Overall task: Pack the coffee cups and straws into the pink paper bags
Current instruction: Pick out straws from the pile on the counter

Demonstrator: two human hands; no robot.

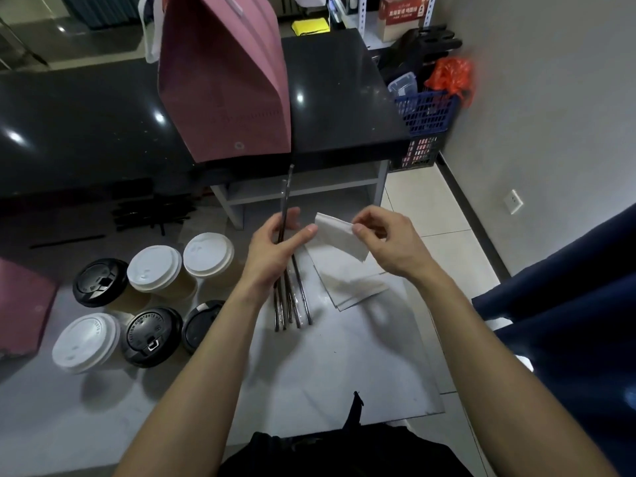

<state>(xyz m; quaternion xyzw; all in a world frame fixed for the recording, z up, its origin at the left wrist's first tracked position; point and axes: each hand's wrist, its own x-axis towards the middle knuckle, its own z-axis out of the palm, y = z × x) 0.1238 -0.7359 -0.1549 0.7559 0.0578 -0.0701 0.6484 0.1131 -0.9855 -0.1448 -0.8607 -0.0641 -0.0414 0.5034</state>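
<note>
Nearest you, your two forearms reach forward over the grey work surface [327, 366]. Your left hand [272, 256] has its fingers curled round a bundle of dark wrapped straws [287, 297], thumb stretched toward the napkin; the straws' lower ends fan out on the surface and their upper ends rise toward the counter. Your right hand [389, 242] pinches a folded white napkin [339, 235] between thumb and forefinger, the other fingers curled loosely, just beside the straws; further flat napkins [347, 280] lie under it. To the left of the straws stand six lidded coffee cups [151, 297] in two rows, three with white lids and three with black; one black lid [153, 335] bears raised lettering of which only "CAUTION CONTENTS" reads clearly. At the far left edge lies part of a second pink paper bag [24, 311]. Beyond your hands, more dark straws [151, 208] lie below the black counter [86, 115], on which an upright pink paper bag [223, 91] stands; its mouth faces away, so its contents cannot be told. Judged from this, packing is at an early stage: every visible cup remains outside a bag, and the straws are only being gathered. Farthest right, a blue crate [426, 115] and a carton [404, 15] with illegible red print sit by the wall.
</note>
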